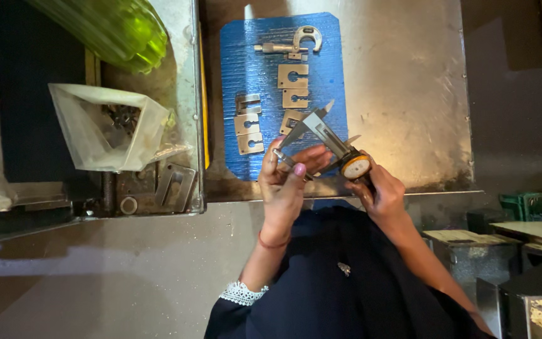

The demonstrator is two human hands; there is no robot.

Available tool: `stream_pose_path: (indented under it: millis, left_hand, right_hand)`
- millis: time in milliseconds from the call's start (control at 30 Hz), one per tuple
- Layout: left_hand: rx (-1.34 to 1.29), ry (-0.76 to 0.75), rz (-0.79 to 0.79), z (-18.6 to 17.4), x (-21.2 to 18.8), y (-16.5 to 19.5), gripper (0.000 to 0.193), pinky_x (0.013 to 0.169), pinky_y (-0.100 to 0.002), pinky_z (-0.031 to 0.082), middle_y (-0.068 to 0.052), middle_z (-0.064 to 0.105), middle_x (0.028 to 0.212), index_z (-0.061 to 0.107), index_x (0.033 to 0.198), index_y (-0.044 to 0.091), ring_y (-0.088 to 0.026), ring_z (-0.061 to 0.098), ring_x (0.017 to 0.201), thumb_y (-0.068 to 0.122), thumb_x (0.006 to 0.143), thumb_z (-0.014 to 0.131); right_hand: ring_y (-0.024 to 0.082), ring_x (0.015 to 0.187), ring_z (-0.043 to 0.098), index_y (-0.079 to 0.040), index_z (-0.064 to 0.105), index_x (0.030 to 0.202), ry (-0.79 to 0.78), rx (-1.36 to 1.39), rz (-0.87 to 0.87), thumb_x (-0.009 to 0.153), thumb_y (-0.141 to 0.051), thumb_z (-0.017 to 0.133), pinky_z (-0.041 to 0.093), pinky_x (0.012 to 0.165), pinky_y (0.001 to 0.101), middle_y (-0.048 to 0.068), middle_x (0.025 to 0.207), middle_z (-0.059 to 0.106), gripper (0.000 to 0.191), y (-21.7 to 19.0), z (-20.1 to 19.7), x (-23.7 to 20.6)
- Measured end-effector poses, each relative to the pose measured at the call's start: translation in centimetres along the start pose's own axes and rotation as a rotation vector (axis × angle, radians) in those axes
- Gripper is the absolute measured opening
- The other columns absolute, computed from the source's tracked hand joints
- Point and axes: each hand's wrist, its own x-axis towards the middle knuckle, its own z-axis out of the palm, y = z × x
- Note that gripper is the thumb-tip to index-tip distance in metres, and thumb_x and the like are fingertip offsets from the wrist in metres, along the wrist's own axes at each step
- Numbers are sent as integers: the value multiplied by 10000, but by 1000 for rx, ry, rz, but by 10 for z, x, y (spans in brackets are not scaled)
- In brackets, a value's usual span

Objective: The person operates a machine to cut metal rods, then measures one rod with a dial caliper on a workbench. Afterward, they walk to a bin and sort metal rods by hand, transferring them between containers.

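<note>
Both hands meet just above the near edge of the desk, sharing a dial caliper. Right hand is wrapped around the dial end, thumb near the round face, which steadies the body. Left hand pinches a small metal piece at the tool's near-left end, seemingly holding it to the caliper, though contact is hard to tell. Beyond them a blue mat carries several slotted metal plates in two rough columns, kept apart, with a micrometer at its far end. Left of the desk, a tray holds an open plastic bag of dark parts.
</note>
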Motion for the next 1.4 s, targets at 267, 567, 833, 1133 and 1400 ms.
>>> stream_pose_path:
  millis: [267,567,833,1133,1400]
  left_hand:
    - [17,106,42,9,-1,-17,497,1089,-539,556,-296,669,1294,352,1567,85,-404,693,1193,-48,1104,477]
    - [98,251,44,16,-4,-17,605,1043,-484,580,-239,684,1250,347,1570,83,-333,681,1184,-65,1036,590]
    - [196,228,-64,9,3,-9,558,956,-440,616,-250,718,1181,381,1568,57,-327,745,1032,-55,1053,562]
    - [133,-43,-38,4,0,-9,485,1050,-485,588,-258,669,1322,424,1498,33,-372,709,1188,-128,1047,502]
    - [159,37,-42,2,4,-3,492,1035,-499,594,-267,670,1310,395,1538,53,-385,723,1128,-68,1072,500]
  right_hand:
    - [285,677,687,92,655,1217,80,-103,-26,833,-276,881,553,626,371,178,831,678,578,19,2,-7]
    - [304,762,737,93,652,1214,57,-64,-26,802,-269,896,592,674,376,213,943,725,600,28,1,-12]
    - [314,744,727,99,655,1186,79,-47,-21,819,-257,889,580,663,375,205,903,712,562,33,2,-15]
    - [144,643,658,-11,646,954,76,101,139,864,-282,881,526,600,301,71,784,671,370,31,-5,-18]
    - [137,568,556,1,740,1017,-82,132,342,762,-208,913,469,550,286,74,667,642,373,4,-19,-9]
